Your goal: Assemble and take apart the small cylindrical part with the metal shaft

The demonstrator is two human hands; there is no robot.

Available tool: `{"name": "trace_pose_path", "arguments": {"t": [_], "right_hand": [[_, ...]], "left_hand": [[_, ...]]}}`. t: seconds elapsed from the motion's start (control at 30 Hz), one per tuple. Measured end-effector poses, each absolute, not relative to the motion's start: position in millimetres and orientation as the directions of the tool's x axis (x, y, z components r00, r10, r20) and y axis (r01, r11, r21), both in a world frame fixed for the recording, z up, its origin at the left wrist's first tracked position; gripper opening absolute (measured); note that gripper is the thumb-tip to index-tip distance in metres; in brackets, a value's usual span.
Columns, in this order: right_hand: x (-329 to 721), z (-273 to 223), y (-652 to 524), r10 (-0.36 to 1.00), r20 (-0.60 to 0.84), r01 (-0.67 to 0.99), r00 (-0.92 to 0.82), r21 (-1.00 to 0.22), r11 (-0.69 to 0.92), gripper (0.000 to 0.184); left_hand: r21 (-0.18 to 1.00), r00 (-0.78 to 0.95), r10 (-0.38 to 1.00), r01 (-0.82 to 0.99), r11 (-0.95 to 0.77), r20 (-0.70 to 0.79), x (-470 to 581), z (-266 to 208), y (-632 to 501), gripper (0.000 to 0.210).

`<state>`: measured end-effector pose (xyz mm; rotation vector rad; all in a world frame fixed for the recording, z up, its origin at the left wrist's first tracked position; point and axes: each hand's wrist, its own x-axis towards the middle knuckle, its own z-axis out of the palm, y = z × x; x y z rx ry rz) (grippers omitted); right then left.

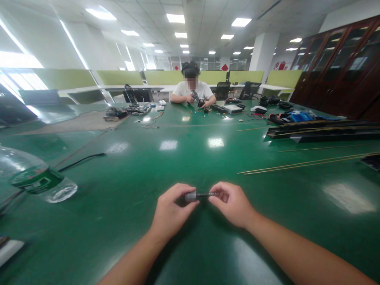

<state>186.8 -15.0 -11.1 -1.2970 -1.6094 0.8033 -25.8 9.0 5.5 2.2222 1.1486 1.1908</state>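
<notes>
Between my hands, low over the green table (178, 166), a small grey cylinder with a thin dark rod (190, 196) lies level; its exact kind is not clear. My left hand (173, 208) closes thumb and fingers around the grey cylinder end. With fingers curled, my right hand (233, 202) pinches the far end of the rod, and the fingertips partly hide that tip. A short stretch of the rod shows in the gap between the two hands.
A clear plastic bottle (38, 178) lies at the left beside a black cable (83, 160). Thin brass-coloured rods (297, 165) and black channels (323, 130) lie at the right. Across the table a person (191, 89) handles parts among scattered electronics (139, 109).
</notes>
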Motion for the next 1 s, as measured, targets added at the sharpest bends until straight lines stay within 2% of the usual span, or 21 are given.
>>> {"name": "trace_pose_path", "arguments": {"t": [0.43, 0.5, 0.6, 0.67, 0.77, 0.9, 1.0], "right_hand": [[185.7, -12.6, -14.2, 0.975, 0.222, 0.346, -0.032, -0.912, 0.219, 0.011], [187.2, -12.5, -12.6, 0.981, 0.196, 0.252, -0.009, -0.949, 0.192, 0.014], [190.2, -13.9, -8.6, 0.987, 0.158, 0.022, 0.029, -0.987, 0.157, 0.022], [191.1, -16.1, -6.4, 0.990, 0.134, -0.082, 0.040, -0.987, 0.137, 0.033], [190.1, -19.4, -5.6, 0.998, 0.069, -0.115, -0.003, -0.991, 0.068, 0.041], [187.2, -19.4, -7.6, 0.996, 0.068, -0.061, -0.066, -0.996, 0.064, 0.044], [186.2, -18.0, -8.3, 0.994, 0.078, -0.016, -0.077, -0.997, 0.077, 0.044]], "left_hand": [[0.644, 0.298, 0.822, 0.515, -0.566, 0.485, -28.4, 7.2, 9.1, 0.019], [0.665, 0.264, 0.853, 0.538, -0.518, 0.451, -29.0, 7.0, 10.0, 0.020], [0.712, 0.137, 0.917, 0.591, -0.379, 0.374, -30.9, 5.2, 14.2, 0.030], [0.798, 0.051, 0.955, 0.538, -0.272, 0.291, -31.8, 3.4, 18.4, 0.042], [0.937, 0.013, 0.989, 0.318, -0.143, 0.146, -31.6, 1.4, 24.4, 0.060], [0.984, 0.036, 0.998, 0.168, -0.056, 0.051, -30.6, -0.5, 28.2, 0.057], [0.990, 0.010, 0.999, 0.133, -0.038, 0.037, -30.3, -1.7, 28.7, 0.057]]}}
